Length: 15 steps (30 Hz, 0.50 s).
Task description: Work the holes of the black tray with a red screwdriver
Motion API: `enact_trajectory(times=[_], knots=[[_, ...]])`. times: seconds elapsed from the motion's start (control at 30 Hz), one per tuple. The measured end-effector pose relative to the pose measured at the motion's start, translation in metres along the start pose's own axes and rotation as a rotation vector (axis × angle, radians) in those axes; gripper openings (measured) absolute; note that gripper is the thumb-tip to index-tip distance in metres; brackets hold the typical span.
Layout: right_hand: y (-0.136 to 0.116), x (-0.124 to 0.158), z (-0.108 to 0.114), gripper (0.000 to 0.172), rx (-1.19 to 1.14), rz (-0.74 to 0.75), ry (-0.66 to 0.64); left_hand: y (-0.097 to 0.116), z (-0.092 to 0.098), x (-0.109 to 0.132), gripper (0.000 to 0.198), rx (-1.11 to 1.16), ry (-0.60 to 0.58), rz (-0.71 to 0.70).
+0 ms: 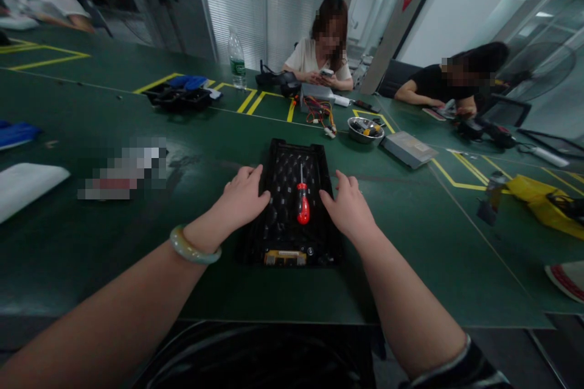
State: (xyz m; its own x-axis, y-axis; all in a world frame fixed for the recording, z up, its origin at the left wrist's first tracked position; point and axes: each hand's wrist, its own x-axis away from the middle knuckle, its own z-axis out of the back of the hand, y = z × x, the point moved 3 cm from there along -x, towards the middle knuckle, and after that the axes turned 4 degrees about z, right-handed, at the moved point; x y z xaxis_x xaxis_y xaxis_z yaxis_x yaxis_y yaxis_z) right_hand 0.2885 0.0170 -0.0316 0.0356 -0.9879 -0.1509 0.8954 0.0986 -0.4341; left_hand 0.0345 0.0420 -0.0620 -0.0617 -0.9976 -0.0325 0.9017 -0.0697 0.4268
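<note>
A black plastic tray [292, 158] lies on the green table [91, 255] straight in front of me. Inside it a screwdriver with a red handle [302, 205] lies with its shaft pointing away from me. A small yellow part [285, 257] sits at the tray's near end. My left hand [241, 197] rests on the tray's left edge, fingers curled over the rim. My right hand [349, 205] rests on the right edge in the same way. A pale green bangle [194, 249] circles my left wrist. Neither hand touches the screwdriver.
A metal bowl [365, 129] with small parts, a grey flat box [408, 149] and loose wires [319, 112] lie beyond the tray. A water bottle [236, 61] and a black tray [180, 97] stand farther back. Two people sit across the table. Yellow parts [542, 200] lie at right.
</note>
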Motion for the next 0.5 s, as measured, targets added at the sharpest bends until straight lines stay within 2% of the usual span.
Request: enact_trajectory(times=[0.1,0.23,0.4,0.5], knots=[[0.0041,-0.0008,-0.0072,0.068,0.018,-0.046,-0.104,-0.0022,-0.0053,-0.0037,0.067,0.024,-0.037,-0.036],[0.0049,-0.0029,-0.0103,0.052,0.054,-0.078,-0.207,0.0004,-0.0067,-0.0039,0.066,0.06,-0.046,-0.05],[0.0053,-0.0045,-0.0096,0.039,0.127,-0.128,-0.247,0.0017,-0.0034,-0.0046,0.061,0.119,-0.025,-0.046],[0.0065,-0.0058,-0.0081,0.039,0.149,-0.134,-0.246,-0.0023,-0.0023,-0.0109,0.062,0.175,0.001,-0.017]])
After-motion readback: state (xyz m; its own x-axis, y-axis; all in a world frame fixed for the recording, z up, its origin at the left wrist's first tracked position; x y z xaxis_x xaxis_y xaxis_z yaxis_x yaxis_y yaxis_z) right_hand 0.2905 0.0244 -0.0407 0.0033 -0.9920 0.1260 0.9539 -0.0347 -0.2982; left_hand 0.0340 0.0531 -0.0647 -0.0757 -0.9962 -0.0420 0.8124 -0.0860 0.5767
